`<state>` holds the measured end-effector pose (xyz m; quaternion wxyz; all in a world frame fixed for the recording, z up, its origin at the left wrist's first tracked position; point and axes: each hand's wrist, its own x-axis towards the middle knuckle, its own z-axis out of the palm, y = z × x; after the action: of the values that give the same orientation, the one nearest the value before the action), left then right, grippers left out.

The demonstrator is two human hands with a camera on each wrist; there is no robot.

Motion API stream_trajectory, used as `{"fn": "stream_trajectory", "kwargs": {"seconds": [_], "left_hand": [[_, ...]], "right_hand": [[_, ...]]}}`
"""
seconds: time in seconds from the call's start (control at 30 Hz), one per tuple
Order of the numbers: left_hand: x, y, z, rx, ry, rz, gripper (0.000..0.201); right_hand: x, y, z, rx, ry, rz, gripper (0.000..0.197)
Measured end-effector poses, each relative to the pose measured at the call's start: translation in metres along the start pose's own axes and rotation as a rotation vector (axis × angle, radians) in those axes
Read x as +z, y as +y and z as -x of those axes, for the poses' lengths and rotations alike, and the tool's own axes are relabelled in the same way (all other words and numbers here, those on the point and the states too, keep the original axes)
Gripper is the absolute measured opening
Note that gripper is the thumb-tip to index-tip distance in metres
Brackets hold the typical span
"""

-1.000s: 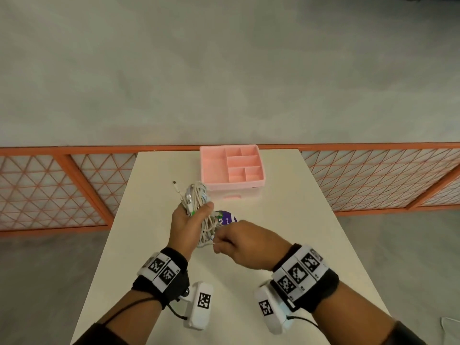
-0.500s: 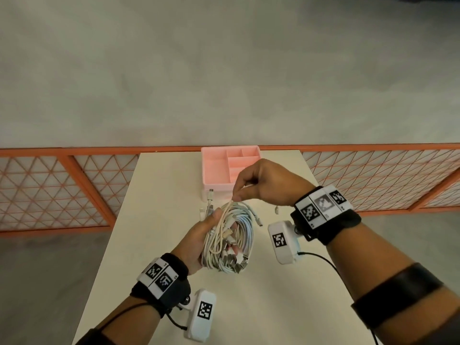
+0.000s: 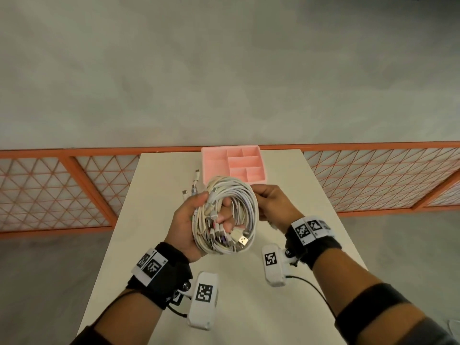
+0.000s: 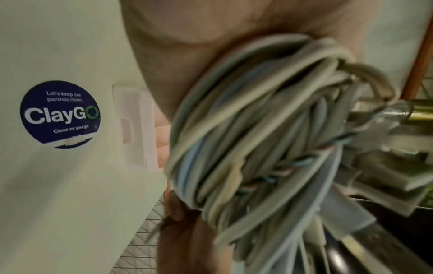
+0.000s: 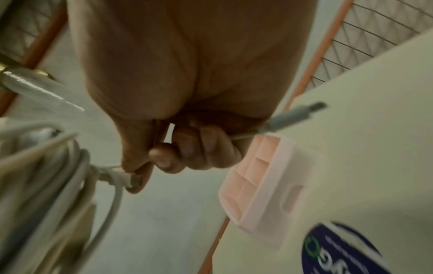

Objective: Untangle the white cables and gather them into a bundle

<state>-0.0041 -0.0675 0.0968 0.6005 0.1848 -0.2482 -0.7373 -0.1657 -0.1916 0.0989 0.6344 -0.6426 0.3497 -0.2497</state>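
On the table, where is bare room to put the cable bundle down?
Free: the table strip left of the left hand, and the near part between the wrists. Also right of the pink organizer tray. Crowded: under the cable bundle, where the round ClayGo sticker lies, and by the right hand.

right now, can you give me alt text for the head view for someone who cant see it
Above a white table, the left hand grips a coil of white cables, plug ends hanging at its bottom, while the right hand pinches the coil's right edge. A pink divided tray sits at the table's far edge, before an orange lattice railing.
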Motion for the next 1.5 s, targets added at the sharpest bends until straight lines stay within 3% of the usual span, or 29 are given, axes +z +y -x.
{"fn": "stream_trajectory", "kwargs": {"seconds": [0.13,0.23,0.3,0.37,0.4,0.57,0.8,0.9,0.97,1.07,1.23,1.33,1.5], "left_hand": [[0.001,0.003,-0.005,0.076,0.065,-0.005,0.046],[0.0,0.0,-0.007,0.16,0.153,-0.028,0.048],[-0.001,-0.003,-0.009,0.19,0.187,-0.029,0.05],[-0.002,-0.005,-0.009,0.222,0.195,-0.013,0.049],[-0.002,-0.007,-0.009,0.239,0.191,0.001,0.048],[-0.004,-0.007,-0.008,0.257,0.223,0.01,0.053],[-0.016,-0.016,-0.012,0.217,0.386,-0.131,0.082],[-0.022,-0.018,-0.012,0.197,0.46,-0.198,0.073],[-0.02,-0.019,-0.012,0.199,0.501,-0.241,0.052],[-0.014,-0.018,-0.014,0.226,0.585,-0.284,0.028],[-0.023,-0.016,-0.02,0.204,0.753,-0.466,0.033],[-0.025,-0.018,-0.024,0.14,0.841,-0.496,0.026],[-0.028,-0.033,-0.019,-0.063,0.826,-0.472,0.031]], "right_hand": [[0.025,0.017,0.018,0.046,0.058,-0.118,0.025],[0.043,0.012,0.028,0.138,0.071,-0.46,0.029],[0.047,0.009,0.029,0.202,0.011,-0.666,0.049],[0.05,0.01,0.026,0.207,-0.059,-0.679,0.08],[0.053,0.011,0.025,0.182,-0.094,-0.654,0.085],[0.061,0.007,0.025,0.178,-0.081,-0.638,0.061],[0.074,0.016,0.017,0.286,0.185,-0.677,0.025],[0.072,0.02,0.016,0.303,0.259,-0.633,0.027],[0.07,0.02,0.015,0.287,0.315,-0.604,0.037],[0.068,0.02,0.014,0.243,0.347,-0.58,0.027],[0.06,0.023,0.009,0.155,0.392,-0.514,0.02],[0.055,0.024,0.009,0.169,0.376,-0.523,0.017],[0.049,0.035,0.013,0.241,0.323,-0.586,0.025]]}}
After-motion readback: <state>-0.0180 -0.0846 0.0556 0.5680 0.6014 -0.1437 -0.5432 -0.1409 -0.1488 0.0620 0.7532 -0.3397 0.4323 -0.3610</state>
